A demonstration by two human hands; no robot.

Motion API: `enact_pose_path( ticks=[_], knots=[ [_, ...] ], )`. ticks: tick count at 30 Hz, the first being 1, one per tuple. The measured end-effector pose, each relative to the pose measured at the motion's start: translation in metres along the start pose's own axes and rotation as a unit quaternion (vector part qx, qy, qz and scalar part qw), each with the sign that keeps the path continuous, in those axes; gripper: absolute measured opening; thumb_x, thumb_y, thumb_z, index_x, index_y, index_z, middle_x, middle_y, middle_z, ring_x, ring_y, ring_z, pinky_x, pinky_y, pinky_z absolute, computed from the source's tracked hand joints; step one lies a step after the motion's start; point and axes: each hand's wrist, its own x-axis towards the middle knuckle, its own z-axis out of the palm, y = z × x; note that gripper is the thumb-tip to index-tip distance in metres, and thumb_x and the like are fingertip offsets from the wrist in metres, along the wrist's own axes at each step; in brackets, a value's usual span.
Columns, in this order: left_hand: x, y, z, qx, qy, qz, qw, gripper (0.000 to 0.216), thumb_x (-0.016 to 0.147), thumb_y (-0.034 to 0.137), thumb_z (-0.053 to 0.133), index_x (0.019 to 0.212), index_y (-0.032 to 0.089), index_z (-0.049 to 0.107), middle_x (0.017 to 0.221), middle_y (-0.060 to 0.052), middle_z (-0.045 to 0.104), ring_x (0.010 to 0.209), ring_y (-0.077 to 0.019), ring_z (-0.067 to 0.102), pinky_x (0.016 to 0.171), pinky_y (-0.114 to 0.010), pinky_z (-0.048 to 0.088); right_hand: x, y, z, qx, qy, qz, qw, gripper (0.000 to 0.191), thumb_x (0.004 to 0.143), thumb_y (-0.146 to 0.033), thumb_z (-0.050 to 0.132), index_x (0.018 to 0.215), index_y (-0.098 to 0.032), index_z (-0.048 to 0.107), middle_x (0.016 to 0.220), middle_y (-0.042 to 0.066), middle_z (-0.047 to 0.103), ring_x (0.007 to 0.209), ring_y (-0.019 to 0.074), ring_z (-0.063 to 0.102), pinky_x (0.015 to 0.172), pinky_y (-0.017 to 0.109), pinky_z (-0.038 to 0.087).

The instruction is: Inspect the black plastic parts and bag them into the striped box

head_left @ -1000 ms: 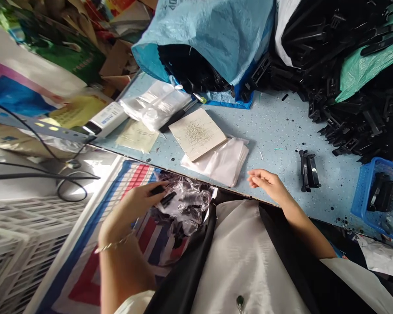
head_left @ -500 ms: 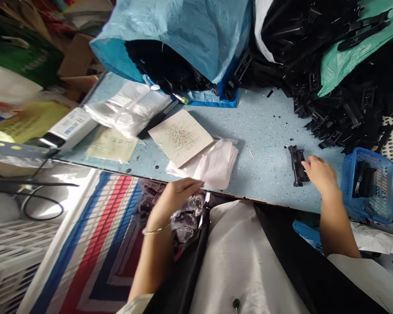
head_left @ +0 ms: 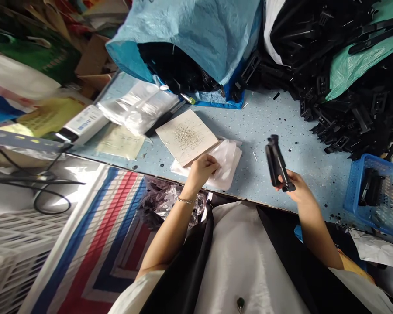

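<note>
My left hand is over a stack of thin clear plastic bags, its thumb and fingers pinched together at the top bag. Whether the bag is lifted I cannot tell. In my right hand is a long black plastic part, gripped at its near end and raised above the table, tilted with its far end pointing away. A square pale board with a heap of tiny metal bits on it lies partly on the bags, just beyond my left hand.
A blue basket with black parts stands at the right. Behind are a heap of black parts and a large blue bag of them. A packet of clear bags and a white box lie on the left.
My right hand has picked the black plastic part up off the table and brought it left. My left hand has moved up and right from the table edge onto the bags.
</note>
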Motion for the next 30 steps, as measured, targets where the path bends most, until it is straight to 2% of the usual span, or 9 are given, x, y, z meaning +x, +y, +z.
enact_pose_path(
  ticks=[5,8,10,13,16,19,23,26,30],
  knots=[
    [-0.002,-0.007,0.009,0.012,0.049,0.018,0.999,0.03,0.069,0.023,0.071,0.075,0.024,0.042,0.067,0.004,0.059,0.058,-0.0126,0.057,0.051,-0.023,0.042,0.023,0.004,0.077,0.254,-0.188,0.143,0.938,0.022,0.079,-0.032,0.078,0.092,-0.017,0.071,0.085,0.006,0.074,0.06,0.0129,0.061,0.046,0.022,0.046],
    [-0.005,-0.007,0.009,0.051,0.07,0.053,0.995,0.023,0.073,0.02,0.065,0.074,0.023,0.042,0.068,0.003,0.058,0.066,-0.0152,0.06,0.058,-0.026,0.047,0.028,0.018,0.093,0.311,-0.196,0.254,0.895,0.014,0.087,-0.023,0.071,0.097,-0.013,0.069,0.087,0.009,0.074,0.063,0.0111,0.061,0.042,0.016,0.043],
    [-0.01,-0.005,0.003,0.096,0.092,0.103,0.986,0.014,0.077,0.016,0.058,0.074,0.023,0.046,0.074,0.0,0.061,0.074,-0.017,0.063,0.066,-0.028,0.051,0.029,0.03,0.092,0.314,-0.163,0.294,0.888,0.01,0.09,-0.02,0.067,0.095,-0.011,0.068,0.079,0.009,0.072,0.058,0.0101,0.058,0.039,0.015,0.04],
    [-0.018,0.0,-0.009,0.219,0.133,0.195,0.947,0.014,0.082,0.011,0.049,0.079,0.02,0.06,0.092,-0.006,0.069,0.086,-0.0197,0.066,0.08,-0.034,0.055,0.027,0.043,0.082,0.311,-0.096,0.283,0.902,0.005,0.09,-0.017,0.066,0.087,-0.014,0.066,0.072,0.007,0.069,0.055,0.0113,0.058,0.039,0.016,0.041],
    [-0.02,0.003,-0.017,0.298,0.108,0.233,0.919,0.03,0.085,0.01,0.045,0.095,0.018,0.073,0.111,-0.01,0.072,0.099,-0.0234,0.069,0.091,-0.039,0.056,0.022,0.042,0.074,0.319,-0.061,0.25,0.912,0.004,0.089,-0.015,0.066,0.085,-0.015,0.065,0.077,0.008,0.07,0.057,0.0119,0.06,0.042,0.018,0.044],
    [-0.015,0.002,-0.015,0.277,0.052,0.215,0.935,0.044,0.085,0.009,0.047,0.12,0.018,0.072,0.131,-0.012,0.068,0.102,-0.0227,0.069,0.092,-0.037,0.058,0.019,0.032,0.077,0.354,-0.114,0.254,0.893,0.012,0.094,-0.02,0.063,0.097,-0.01,0.068,0.079,0.008,0.07,0.057,0.0096,0.056,0.041,0.016,0.042],
    [-0.01,0.004,-0.009,0.212,0.041,0.184,0.959,0.059,0.08,0.01,0.052,0.138,0.018,0.063,0.146,-0.016,0.059,0.072,-0.0118,0.064,0.075,-0.03,0.058,0.024,0.031,0.096,0.366,-0.198,0.286,0.863,0.023,0.094,-0.026,0.064,0.104,-0.006,0.069,0.075,0.008,0.068,0.054,0.0078,0.051,0.04,0.015,0.041],
    [-0.013,0.006,-0.01,0.169,0.051,0.156,0.972,0.055,0.082,0.015,0.055,0.137,0.018,0.064,0.134,-0.014,0.067,0.066,-0.0093,0.06,0.069,-0.027,0.056,0.03,0.037,0.102,0.343,-0.169,0.261,0.886,0.018,0.088,-0.024,0.07,0.098,-0.009,0.069,0.074,0.007,0.068,0.056,0.0095,0.055,0.041,0.015,0.042],
    [-0.013,0.005,-0.009,0.059,0.058,0.087,0.993,0.04,0.082,0.029,0.066,0.12,0.016,0.07,0.092,-0.006,0.076,0.074,-0.0153,0.066,0.072,-0.029,0.055,0.026,0.034,0.083,0.327,-0.128,0.191,0.917,0.02,0.084,-0.027,0.074,0.098,-0.013,0.07,0.079,0.007,0.071,0.063,0.0117,0.06,0.043,0.017,0.043]
  ],
)
